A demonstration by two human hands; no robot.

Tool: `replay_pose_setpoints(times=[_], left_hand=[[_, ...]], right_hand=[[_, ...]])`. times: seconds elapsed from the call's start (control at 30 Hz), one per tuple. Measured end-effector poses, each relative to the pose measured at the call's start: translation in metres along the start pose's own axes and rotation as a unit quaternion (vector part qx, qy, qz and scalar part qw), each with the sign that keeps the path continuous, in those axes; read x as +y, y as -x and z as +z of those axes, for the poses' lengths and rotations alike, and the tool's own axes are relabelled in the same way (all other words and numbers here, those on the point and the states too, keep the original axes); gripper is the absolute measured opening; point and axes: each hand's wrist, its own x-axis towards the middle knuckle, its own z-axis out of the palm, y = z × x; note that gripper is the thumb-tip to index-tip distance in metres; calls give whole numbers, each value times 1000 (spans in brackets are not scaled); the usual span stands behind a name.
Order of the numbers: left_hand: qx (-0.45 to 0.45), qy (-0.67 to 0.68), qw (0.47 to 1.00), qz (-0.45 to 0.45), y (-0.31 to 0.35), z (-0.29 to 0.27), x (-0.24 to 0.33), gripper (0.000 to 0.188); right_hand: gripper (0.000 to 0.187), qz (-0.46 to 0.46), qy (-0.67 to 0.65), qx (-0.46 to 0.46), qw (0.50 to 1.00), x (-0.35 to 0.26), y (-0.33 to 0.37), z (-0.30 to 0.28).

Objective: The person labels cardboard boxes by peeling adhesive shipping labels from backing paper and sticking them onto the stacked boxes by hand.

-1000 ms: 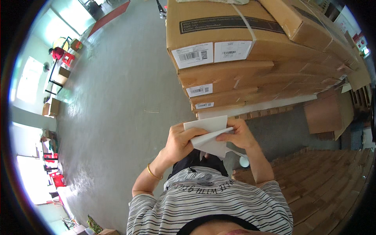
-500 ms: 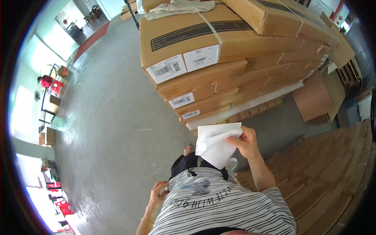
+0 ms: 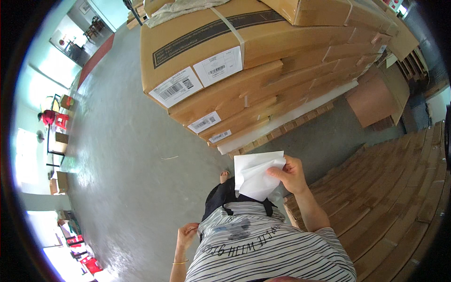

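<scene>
My right hand (image 3: 292, 175) grips several white paper sheets (image 3: 257, 177) in front of my waist, the thumb lying on top of them. The upper sheet is loosely folded and creased. Beside my left hip, my left hand (image 3: 188, 235) has its fingers closed against the edge of my striped shirt (image 3: 263, 256). What it holds, if anything, is hidden. Ahead of the papers stands a stack of cardboard cartons (image 3: 268, 44) with white printed labels (image 3: 217, 68). A pale cloth (image 3: 181, 9) lies on top of the stack.
The cartons rest on a wooden pallet (image 3: 286, 128). Another low carton stack (image 3: 376, 202) is close on my right. Opened cardboard (image 3: 376, 98) leans beyond it. Grey floor (image 3: 127, 141) stretches left. A person in red (image 3: 48, 117) is at the far left wall, near red stools (image 3: 62, 121).
The carton stack now appears further left and the low stack on the right shows more. My left hand has shifted slightly down, fingers more tightly curled. The right hand still holds the papers.
</scene>
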Motion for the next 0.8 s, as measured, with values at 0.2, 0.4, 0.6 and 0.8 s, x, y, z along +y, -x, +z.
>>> replay_pose_setpoints(times=[0.2,0.4,0.6,0.8], left_hand=[[-12,53,961,-273,-29,-4,-8,19],[-49,243,895,-370,-40,-22,-29,27],[-68,316,841,-434,-28,-38,-28,35],[-163,331,832,-414,27,-89,8,45]], right_hand=[[24,16,21,9,1000,3,-2,-3],[24,29,-3,10,1000,8,-4,0],[24,38,-34,23,998,9,-5,-5],[24,18,-16,37,999,12,-5,-20]])
